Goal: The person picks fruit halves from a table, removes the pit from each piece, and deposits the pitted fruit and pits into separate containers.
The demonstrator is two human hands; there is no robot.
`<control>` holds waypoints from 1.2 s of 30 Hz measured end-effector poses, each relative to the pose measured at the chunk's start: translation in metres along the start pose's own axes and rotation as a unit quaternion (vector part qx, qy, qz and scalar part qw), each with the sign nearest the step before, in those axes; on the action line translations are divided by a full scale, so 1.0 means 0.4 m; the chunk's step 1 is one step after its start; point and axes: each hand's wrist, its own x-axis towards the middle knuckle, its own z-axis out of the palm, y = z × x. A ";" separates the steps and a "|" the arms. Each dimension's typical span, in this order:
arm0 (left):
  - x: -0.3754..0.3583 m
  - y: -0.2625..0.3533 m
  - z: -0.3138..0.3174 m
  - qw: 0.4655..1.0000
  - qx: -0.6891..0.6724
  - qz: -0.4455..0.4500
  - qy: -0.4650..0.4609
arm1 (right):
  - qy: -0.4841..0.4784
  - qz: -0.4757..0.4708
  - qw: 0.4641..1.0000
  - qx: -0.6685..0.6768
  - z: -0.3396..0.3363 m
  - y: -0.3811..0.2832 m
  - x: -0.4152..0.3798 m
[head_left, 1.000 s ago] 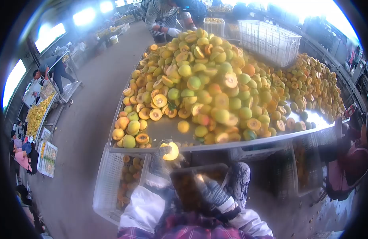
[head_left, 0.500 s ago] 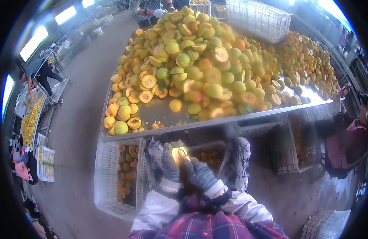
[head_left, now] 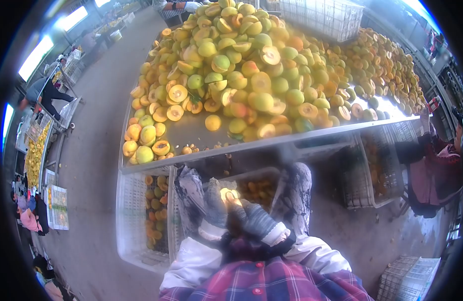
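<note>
My left hand (head_left: 215,208), in a grey glove, is closed around a halved yellow fruit (head_left: 226,194) above my lap. Close against it, the gloved fingers of my right hand (head_left: 256,218) press on the fruit's cut side; glare hides the fingertips and anything small between them. Beneath and behind the hands, between my knees, is a crate of fruit (head_left: 261,193). A small dark piece hangs or falls by the table edge, too small to name.
The metal table (head_left: 186,131) bears a large heap of whole and halved fruit (head_left: 241,65). A white crate (head_left: 141,220) holding fruit stands at left, another crate (head_left: 374,170) at right. Co-workers sit at far right and bend at far left. An upper crate (head_left: 321,17) rests behind the heap.
The view has shifted slightly. My right hand has moved further over the fruit, covering more of its cut face, and a small dark piece now shows below the table edge.
</note>
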 end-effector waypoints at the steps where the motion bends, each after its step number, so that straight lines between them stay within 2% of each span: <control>1: 0.004 0.006 -0.005 0.999 0.030 -0.013 -0.037 | 0.052 -0.109 0.990 -0.074 0.016 0.032 0.002; 2: 0.008 0.015 -0.011 0.996 0.056 -0.023 -0.067 | 0.105 -0.217 0.959 -0.146 0.027 0.060 0.002; 3: 0.015 0.025 -0.014 0.992 0.076 -0.033 -0.094 | 0.105 -0.217 0.960 -0.145 0.012 0.060 -0.003; 4: 0.027 0.033 -0.025 0.992 0.077 -0.032 -0.094 | 0.118 -0.313 0.869 -0.364 -0.014 0.054 -0.010; 5: 0.047 0.039 -0.032 0.980 0.068 -0.071 -0.172 | 0.122 -0.388 0.722 -0.559 -0.036 0.042 -0.016; 6: 0.056 0.041 -0.035 0.961 0.058 -0.109 -0.248 | 0.122 -0.389 0.722 -0.559 -0.056 0.015 -0.030; 7: 0.053 0.047 -0.032 0.954 0.058 -0.118 -0.269 | 0.004 -0.262 0.903 -0.341 -0.076 -0.021 -0.048; 8: 0.050 0.050 -0.025 0.960 0.060 -0.103 -0.253 | -0.113 -0.107 0.984 -0.086 -0.085 -0.039 -0.056; 9: 0.043 0.054 -0.015 0.970 0.066 -0.074 -0.222 | -0.111 -0.019 0.984 0.141 -0.061 -0.016 -0.040; 10: 0.038 0.059 -0.010 0.979 0.071 -0.043 -0.188 | -0.072 0.021 0.949 0.307 -0.019 0.014 -0.025; 11: 0.027 0.065 -0.004 0.985 0.079 -0.006 -0.156 | -0.042 0.042 0.912 0.406 0.012 0.037 -0.018; 12: 0.013 0.069 0.002 0.988 0.088 0.032 -0.123 | -0.024 0.049 0.894 0.444 0.037 0.054 -0.010; 14: -0.011 0.081 0.008 0.985 0.121 0.090 -0.086 | -0.012 0.020 0.922 0.388 0.067 0.074 0.002; 16: -0.013 0.102 -0.003 0.978 0.160 0.100 -0.085 | -0.027 -0.043 0.964 0.260 0.068 0.090 0.011; 18: -0.013 0.122 -0.011 0.973 0.186 0.103 -0.085 | -0.050 -0.115 0.981 0.145 0.060 0.128 0.028; 19: -0.020 0.127 -0.005 0.969 0.202 0.117 -0.077 | -0.055 -0.118 0.981 0.142 0.068 0.159 0.041; 20: -0.031 0.131 0.003 0.960 0.228 0.149 -0.060 | 0.003 -0.215 0.976 0.022 0.068 0.192 0.056; 21: -0.043 0.135 0.020 0.945 0.259 0.195 -0.037 | 0.063 -0.307 0.945 -0.098 0.063 0.209 0.067; 22: -0.063 0.144 0.042 0.922 0.295 0.252 -0.011 | 0.064 -0.311 0.943 -0.099 0.041 0.178 0.068; 23: -0.080 0.155 0.067 0.891 0.329 0.312 0.015 | -0.014 -0.210 0.977 0.013 0.011 0.150 0.070; 24: -0.097 0.168 0.088 0.857 0.355 0.372 0.040 | -0.091 -0.102 0.983 0.125 -0.027 0.094 0.061; 25: -0.109 0.178 0.106 0.827 0.373 0.416 0.063 | -0.166 0.011 0.958 0.234 -0.060 0.037 0.045; 26: -0.116 0.183 0.117 0.811 0.383 0.434 0.089 | -0.165 0.012 0.958 0.234 -0.080 -0.050 0.010; 27: -0.111 0.179 0.118 0.806 0.393 0.425 0.120 | -0.096 0.160 0.825 0.533 -0.090 -0.156 -0.032; 28: -0.098 0.167 0.108 0.812 0.405 0.384 0.168 | -0.014 0.287 0.581 0.762 -0.099 -0.214 -0.044; 29: -0.086 0.154 0.095 0.817 0.422 0.325 0.222 | -0.015 0.285 0.580 0.763 -0.123 -0.214 -0.024; 30: -0.043 0.111 0.041 0.816 0.423 0.327 0.220 | -0.188 0.237 0.857 0.417 -0.155 -0.200 0.002; 31: 0.036 0.031 -0.056 0.937 0.286 0.189 0.072 | -0.314 0.135 0.939 -0.024 -0.168 -0.178 0.023; 32: 0.079 -0.014 -0.108 0.988 0.128 0.032 -0.082 | -0.311 0.135 0.940 -0.023 -0.109 -0.117 0.033; 33: 0.028 0.029 -0.068 0.988 0.109 -0.017 -0.105 | -0.368 -0.024 0.842 0.393 -0.003 -0.027 0.030; 34: -0.024 0.075 -0.010 0.986 0.142 0.044 -0.080 | -0.348 -0.180 0.568 0.724 0.059 0.026 0.019; 35: -0.080 0.114 0.048 0.960 0.215 0.175 -0.033 | -0.348 -0.178 0.569 0.724 0.066 0.039 0.007; 36: -0.140 0.145 0.121 0.876 0.297 0.377 0.054 | -0.247 -0.029 0.662 0.707 0.067 0.048 -0.003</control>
